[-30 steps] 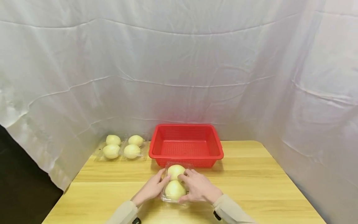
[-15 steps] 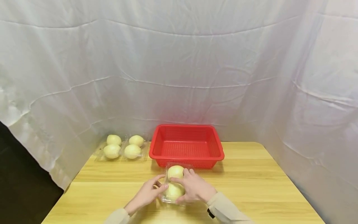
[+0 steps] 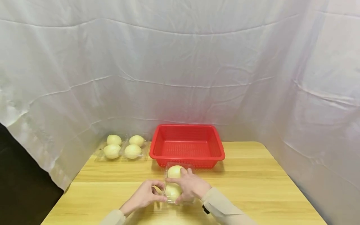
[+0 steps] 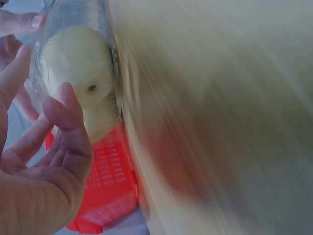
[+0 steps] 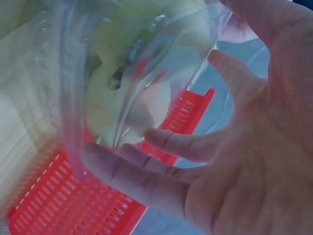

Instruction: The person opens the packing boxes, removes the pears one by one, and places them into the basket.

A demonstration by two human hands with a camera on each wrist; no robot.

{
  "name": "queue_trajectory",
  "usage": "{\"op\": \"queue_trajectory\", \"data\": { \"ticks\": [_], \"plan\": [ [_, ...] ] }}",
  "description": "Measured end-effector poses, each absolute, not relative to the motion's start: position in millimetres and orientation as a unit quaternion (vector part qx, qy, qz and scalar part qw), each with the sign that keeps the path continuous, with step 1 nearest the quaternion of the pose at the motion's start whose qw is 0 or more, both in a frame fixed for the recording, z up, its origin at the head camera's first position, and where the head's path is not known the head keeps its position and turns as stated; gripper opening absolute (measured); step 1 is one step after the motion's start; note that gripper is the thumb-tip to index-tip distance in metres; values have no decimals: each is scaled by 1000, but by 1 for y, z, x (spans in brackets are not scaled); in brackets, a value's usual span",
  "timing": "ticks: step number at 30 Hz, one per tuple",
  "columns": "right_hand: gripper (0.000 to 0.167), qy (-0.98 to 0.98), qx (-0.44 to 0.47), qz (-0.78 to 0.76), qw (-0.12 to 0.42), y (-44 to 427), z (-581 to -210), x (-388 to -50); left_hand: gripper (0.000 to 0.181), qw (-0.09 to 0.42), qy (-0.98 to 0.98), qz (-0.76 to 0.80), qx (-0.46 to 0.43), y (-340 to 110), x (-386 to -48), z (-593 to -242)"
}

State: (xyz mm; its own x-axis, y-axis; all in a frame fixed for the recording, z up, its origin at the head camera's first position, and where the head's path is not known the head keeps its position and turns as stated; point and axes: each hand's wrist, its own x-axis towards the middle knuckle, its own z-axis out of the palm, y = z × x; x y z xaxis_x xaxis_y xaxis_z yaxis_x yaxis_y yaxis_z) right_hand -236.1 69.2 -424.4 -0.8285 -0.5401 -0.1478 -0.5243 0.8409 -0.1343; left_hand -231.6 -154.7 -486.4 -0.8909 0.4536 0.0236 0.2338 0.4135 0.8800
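Observation:
In the head view, a clear plastic box (image 3: pixel 180 201) stands at the table's middle with two pale yellow round fruits (image 3: pixel 172 191) one behind the other inside. My left hand (image 3: pixel 146 193) is at the box's left side, its fingers loosely bent, the thumb by the near left corner and another fingertip farther back. My right hand (image 3: pixel 191 186) spreads over the top and right side, one finger reaching across between the fruits. In the right wrist view, fairly straight fingers (image 5: pixel 181 144) lie along the plastic. A dark dimple shows on a fruit (image 4: pixel 78 63) in the left wrist view.
Just behind the box stands a red perforated basket (image 3: pixel 187 160) on the wooden table (image 3: pixel 253 184). To its left are two more clear boxes, each with two pale yellow fruits (image 3: pixel 112 151) (image 3: pixel 133 151). White cloth (image 3: pixel 180 62) hangs around the back and sides.
My left hand has slid toward me and left along the box's side, its fingers bending more. My right index finger has stretched leftward across the top. The box stays nearly in place.

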Motion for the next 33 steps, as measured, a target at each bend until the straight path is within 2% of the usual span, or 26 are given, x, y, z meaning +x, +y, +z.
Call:
{"op": "queue_trajectory", "data": {
  "ticks": [11, 16, 26, 33],
  "plan": [
    [84, 959, -257, -39, 115, 60, -423, -235, 47, 101, 842, 453, 275, -163, -235, -487],
    [82, 957, -274, -27, 97, 57, -423, -237, 45, 90, 848, 435, 288, -162, -235, -488],
    [79, 958, -265, -40, 101, 61, -425, -237, 41, 135, 826, 491, 240, -158, -232, -484],
    [78, 957, -268, -55, 98, 61, -425, -238, 36, 146, 812, 526, 205, -155, -231, -484]
  ]
}}
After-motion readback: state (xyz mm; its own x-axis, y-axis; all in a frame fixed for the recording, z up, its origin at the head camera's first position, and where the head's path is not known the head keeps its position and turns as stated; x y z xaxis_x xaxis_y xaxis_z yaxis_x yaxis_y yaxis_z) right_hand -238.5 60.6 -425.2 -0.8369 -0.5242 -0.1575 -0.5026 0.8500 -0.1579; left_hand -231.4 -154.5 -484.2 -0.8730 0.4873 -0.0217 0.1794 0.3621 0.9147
